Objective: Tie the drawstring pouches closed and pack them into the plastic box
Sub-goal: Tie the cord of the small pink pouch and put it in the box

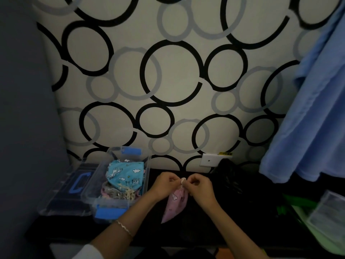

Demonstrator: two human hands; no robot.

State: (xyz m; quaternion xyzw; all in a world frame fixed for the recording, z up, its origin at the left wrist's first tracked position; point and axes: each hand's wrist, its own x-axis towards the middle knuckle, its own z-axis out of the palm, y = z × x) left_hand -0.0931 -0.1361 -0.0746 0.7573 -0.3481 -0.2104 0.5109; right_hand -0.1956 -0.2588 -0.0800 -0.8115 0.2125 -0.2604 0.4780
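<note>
lid (69, 186) – box (119, 184) – pouch (176, 200), left to right

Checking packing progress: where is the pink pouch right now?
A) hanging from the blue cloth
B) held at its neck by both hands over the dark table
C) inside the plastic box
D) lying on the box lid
B: both hands, left hand and right hand, pinch the neck of the pink pouch, right of the plastic box.

One pink pouch (177, 201) is pinched in my two grips, left (164, 185) and right (200, 186). One clear plastic box (147, 176) holds one blue pouch (125, 173); further pouches beneath it are uncountable. One lid (65, 191).
</note>
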